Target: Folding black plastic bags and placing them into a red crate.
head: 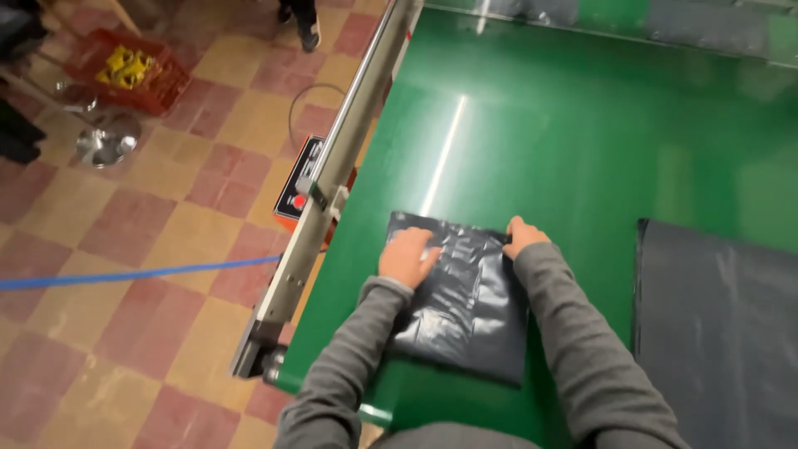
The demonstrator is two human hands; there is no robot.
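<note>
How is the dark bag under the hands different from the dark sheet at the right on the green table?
The folded bag is a small, wrinkled packet; the dark sheet is larger and lies flatter. The left hand and right hand touch the folded bag; nothing touches the dark sheet, which runs out of view. Both are dark grey plastic on the green table.

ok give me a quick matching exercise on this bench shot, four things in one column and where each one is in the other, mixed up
Things:
1. left hand
2. right hand
3. red crate
4. flat stack of dark plastic bags

Places:
A. on the tiled floor, upper left, with yellow items inside
B. at the far right corner of the folded dark plastic bag
C. on the green table, right of the folded bag
D. flat on the folded bag's left side

Pairs: 1-D, 2-B, 3-A, 4-C
</note>
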